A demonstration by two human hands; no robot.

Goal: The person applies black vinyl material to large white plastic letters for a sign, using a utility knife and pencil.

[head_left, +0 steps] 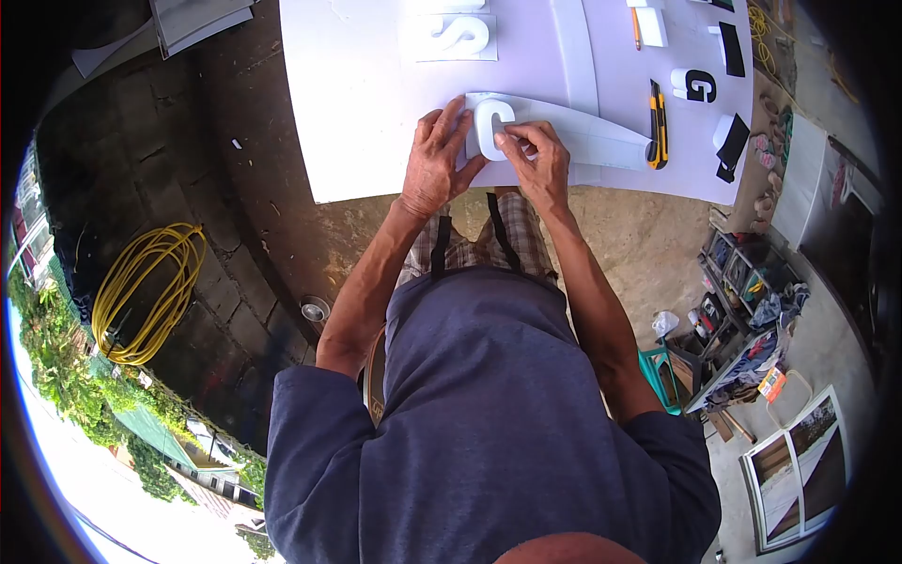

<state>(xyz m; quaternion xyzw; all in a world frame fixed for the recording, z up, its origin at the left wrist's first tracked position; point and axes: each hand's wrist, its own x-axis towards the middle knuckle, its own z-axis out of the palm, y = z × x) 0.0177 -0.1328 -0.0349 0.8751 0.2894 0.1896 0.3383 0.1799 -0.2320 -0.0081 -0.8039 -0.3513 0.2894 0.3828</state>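
Note:
A thick white letter C (489, 129) stands on a pale sheet (592, 134) that lies across the white table near its front edge. My left hand (438, 156) rests at the left end of the sheet, fingers apart, beside the letter, with nothing in it. My right hand (537, 158) is at the right side of the letter, thumb and index finger pressed together at its opening; whatever is between the fingertips is too small to make out. The sheet's right end curls up beside a yellow and black cutter knife (658, 124).
The white table (357, 103) also bears a white letter S (460, 36), a black-faced letter G (700, 86), a pencil (636, 29) and black pieces (732, 146) along the right. A coiled yellow hose (141, 291) lies at left; a shelf (742, 282) stands at right.

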